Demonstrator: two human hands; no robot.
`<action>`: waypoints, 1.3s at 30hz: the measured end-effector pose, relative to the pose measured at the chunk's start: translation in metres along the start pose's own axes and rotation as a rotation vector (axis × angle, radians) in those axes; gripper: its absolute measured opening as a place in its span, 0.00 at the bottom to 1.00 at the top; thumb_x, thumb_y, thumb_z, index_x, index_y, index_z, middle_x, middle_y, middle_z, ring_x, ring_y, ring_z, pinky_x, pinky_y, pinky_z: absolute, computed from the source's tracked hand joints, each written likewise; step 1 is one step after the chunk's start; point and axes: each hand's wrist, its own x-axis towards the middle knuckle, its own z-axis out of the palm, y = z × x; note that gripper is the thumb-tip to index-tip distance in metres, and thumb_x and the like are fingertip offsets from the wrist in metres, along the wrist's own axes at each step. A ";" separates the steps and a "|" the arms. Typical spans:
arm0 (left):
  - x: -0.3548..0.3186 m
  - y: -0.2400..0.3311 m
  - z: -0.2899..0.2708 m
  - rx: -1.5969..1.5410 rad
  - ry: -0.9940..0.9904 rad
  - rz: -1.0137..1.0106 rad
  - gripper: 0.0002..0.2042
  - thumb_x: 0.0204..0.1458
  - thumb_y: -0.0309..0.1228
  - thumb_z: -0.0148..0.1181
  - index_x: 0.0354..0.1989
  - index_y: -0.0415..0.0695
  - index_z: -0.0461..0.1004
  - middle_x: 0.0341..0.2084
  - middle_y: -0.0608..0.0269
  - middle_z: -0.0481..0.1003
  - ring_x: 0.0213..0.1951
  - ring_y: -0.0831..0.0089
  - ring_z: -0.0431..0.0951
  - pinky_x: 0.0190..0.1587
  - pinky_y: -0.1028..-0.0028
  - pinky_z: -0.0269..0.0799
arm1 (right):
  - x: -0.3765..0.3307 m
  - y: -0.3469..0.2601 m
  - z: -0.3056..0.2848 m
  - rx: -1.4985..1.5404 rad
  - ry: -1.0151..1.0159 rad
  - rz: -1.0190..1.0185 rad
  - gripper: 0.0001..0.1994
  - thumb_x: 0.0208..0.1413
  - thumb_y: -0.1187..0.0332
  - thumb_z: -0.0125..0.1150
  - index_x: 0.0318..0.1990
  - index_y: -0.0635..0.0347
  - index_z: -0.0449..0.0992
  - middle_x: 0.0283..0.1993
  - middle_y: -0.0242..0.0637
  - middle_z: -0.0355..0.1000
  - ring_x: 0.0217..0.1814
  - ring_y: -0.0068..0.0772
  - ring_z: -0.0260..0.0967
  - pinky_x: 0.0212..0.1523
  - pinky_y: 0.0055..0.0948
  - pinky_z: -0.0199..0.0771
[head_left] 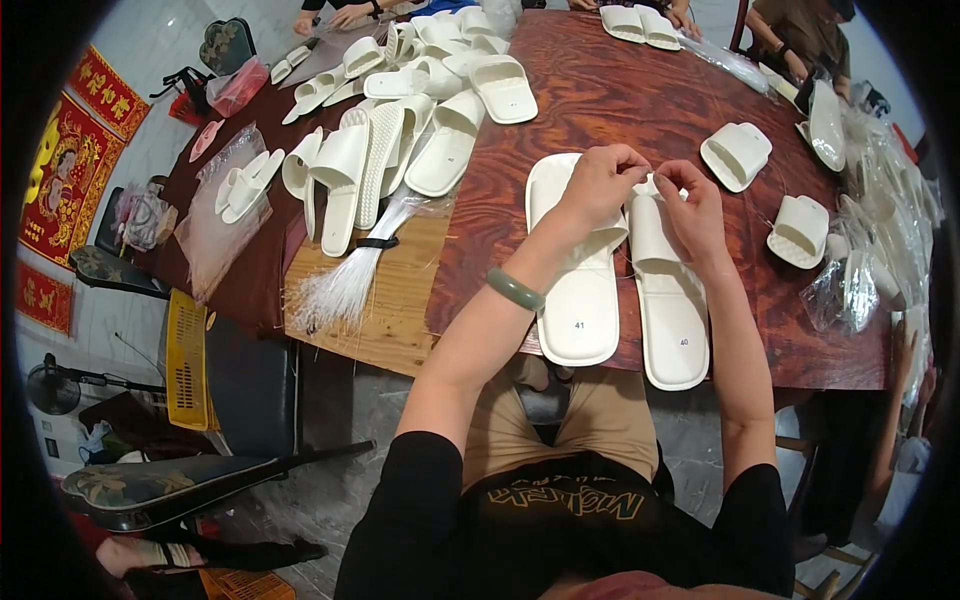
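Two white slippers lie side by side on the wooden table before me, a left slipper (580, 300) and a right slipper (672, 320), with their heels toward me. Over the far end of the left one reaches my left hand (603, 186), its fingertips pinched together. My right hand (692, 207) is likewise closed in a pinch at the far end of the right slipper. The fingertips nearly meet there; whatever thin thing they hold is too small to make out. To the left rests a bundle of thin white plastic strands (345, 275), bound with a black band.
A pile of white slippers (400, 130) covers the table's far left. Two loose slippers, one farther off (737, 157) and one nearer (800, 230), lie right of my hands. Clear plastic bags (880, 240) crowd the right edge. Other people's hands (350, 14) work along the far side.
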 end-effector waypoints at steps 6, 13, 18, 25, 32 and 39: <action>0.000 0.000 0.001 -0.030 0.008 0.011 0.08 0.49 0.26 0.57 0.33 0.35 0.76 0.24 0.64 0.76 0.28 0.80 0.72 0.31 0.80 0.68 | 0.001 0.004 0.000 0.034 -0.007 -0.019 0.06 0.51 0.71 0.57 0.34 0.64 0.73 0.28 0.32 0.71 0.32 0.22 0.63 0.34 0.23 0.63; -0.004 0.003 0.000 0.001 -0.005 0.001 0.08 0.48 0.26 0.57 0.33 0.35 0.76 0.24 0.64 0.76 0.27 0.81 0.72 0.30 0.80 0.67 | -0.003 0.000 0.000 -0.039 0.012 -0.037 0.06 0.51 0.71 0.57 0.33 0.64 0.72 0.28 0.32 0.71 0.31 0.23 0.62 0.33 0.24 0.62; 0.003 -0.008 0.008 -0.079 -0.013 0.046 0.06 0.50 0.24 0.56 0.33 0.36 0.76 0.26 0.65 0.76 0.28 0.80 0.73 0.32 0.81 0.68 | -0.002 0.009 -0.007 -0.105 0.010 -0.085 0.07 0.50 0.70 0.56 0.34 0.64 0.73 0.29 0.37 0.71 0.31 0.28 0.65 0.33 0.26 0.64; 0.001 -0.001 0.000 -0.110 -0.026 -0.062 0.07 0.51 0.25 0.56 0.35 0.34 0.75 0.24 0.66 0.75 0.26 0.83 0.71 0.28 0.83 0.66 | 0.002 0.003 0.001 -0.090 0.014 -0.005 0.08 0.50 0.68 0.56 0.34 0.62 0.74 0.31 0.42 0.73 0.33 0.36 0.68 0.36 0.31 0.67; 0.000 -0.001 0.003 -0.001 -0.038 -0.023 0.08 0.52 0.27 0.57 0.35 0.35 0.76 0.26 0.67 0.75 0.26 0.84 0.71 0.28 0.84 0.65 | -0.002 0.003 -0.004 -0.094 0.023 -0.036 0.09 0.50 0.65 0.57 0.34 0.61 0.74 0.30 0.41 0.73 0.31 0.38 0.67 0.35 0.33 0.66; -0.001 -0.001 0.002 -0.038 -0.052 -0.037 0.08 0.52 0.28 0.57 0.36 0.37 0.76 0.26 0.69 0.76 0.27 0.85 0.71 0.26 0.84 0.63 | -0.001 0.004 -0.004 -0.103 0.012 0.003 0.08 0.50 0.65 0.57 0.34 0.60 0.75 0.30 0.41 0.73 0.31 0.38 0.67 0.34 0.33 0.66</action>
